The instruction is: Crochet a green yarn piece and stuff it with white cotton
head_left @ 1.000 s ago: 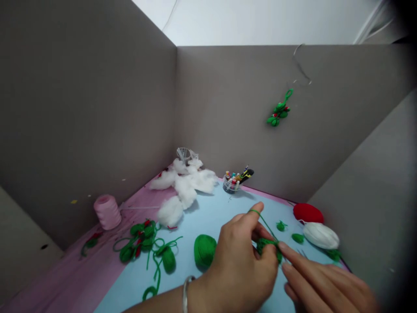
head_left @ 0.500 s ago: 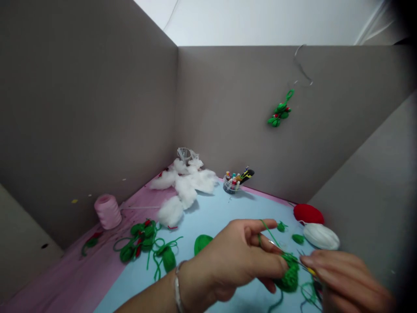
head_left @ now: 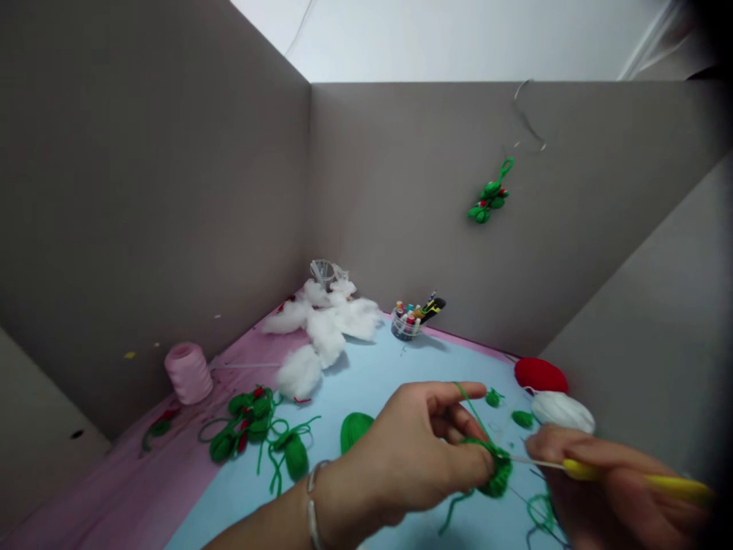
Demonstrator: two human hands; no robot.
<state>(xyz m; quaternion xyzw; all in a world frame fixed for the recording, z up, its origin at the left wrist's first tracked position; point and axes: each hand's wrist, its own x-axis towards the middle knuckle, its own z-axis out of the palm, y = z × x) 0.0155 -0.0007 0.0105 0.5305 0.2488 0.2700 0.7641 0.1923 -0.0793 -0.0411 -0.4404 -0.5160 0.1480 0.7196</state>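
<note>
Green crocheted piece (head_left: 497, 472): small, rounded, held up above the blue sheet (head_left: 427, 367) at the right of the work area, with a loose tail of yarn hanging from it.

Left hand (head_left: 415, 447): closed around the piece, gripping it between thumb and fingers, with a green yarn strand (head_left: 468, 407) running from the piece up over the index finger. Metal bangle (head_left: 312, 508) on the wrist.

Right hand (head_left: 607, 481): closed around the yellow handle of a crochet hook (head_left: 624, 475), its thin metal shaft reaching to the edge of the piece. Hand partly blurred at the frame edge.

Nearby on the blue sheet: green yarn ball (head_left: 353, 428), partly behind the left hand; two small green scraps (head_left: 522, 418); red yarn ball (head_left: 540, 375) and white yarn ball (head_left: 561, 412), side by side.

Further off: green crocheted chain with red details (head_left: 243, 424) and loose strands; pink thread spool (head_left: 188, 373); cotton wool (head_left: 321, 328); clear cup of thread spools (head_left: 405, 325).

Grey cardboard wall (head_left: 401, 191): green ornament (head_left: 489, 200) hanging on it from a wire (head_left: 527, 114).
</note>
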